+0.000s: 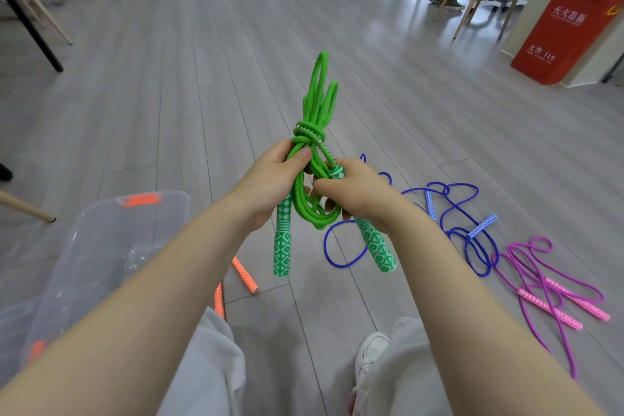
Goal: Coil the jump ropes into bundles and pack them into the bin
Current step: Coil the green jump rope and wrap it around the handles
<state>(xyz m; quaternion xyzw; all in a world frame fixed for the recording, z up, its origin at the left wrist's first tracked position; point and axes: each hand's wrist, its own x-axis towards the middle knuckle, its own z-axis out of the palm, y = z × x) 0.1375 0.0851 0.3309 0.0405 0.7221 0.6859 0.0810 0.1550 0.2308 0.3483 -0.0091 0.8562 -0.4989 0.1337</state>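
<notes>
My left hand (270, 179) pinches the green jump rope (312, 159) bundle just under its wrap; my right hand (351, 192) grips one handle (376, 245). I should cinch that wrap snug before dropping it into the clear bin (101, 246) at my left.

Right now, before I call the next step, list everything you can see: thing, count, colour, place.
green jump rope: 1, green with green-white handles, coiled and held up in both hands
blue jump rope: 1, blue, loose on floor at right
purple jump rope: 1, purple with pink handles, loose on floor at far right
orange handles: 2, orange-white, on floor beside the bin
bin: 1, clear plastic with orange latches, on floor at left
red box: 1, red, against wall at upper right
chair legs: several, wooden, background
left hand: 1, grips the coil
right hand: 1, grips one handle
</notes>
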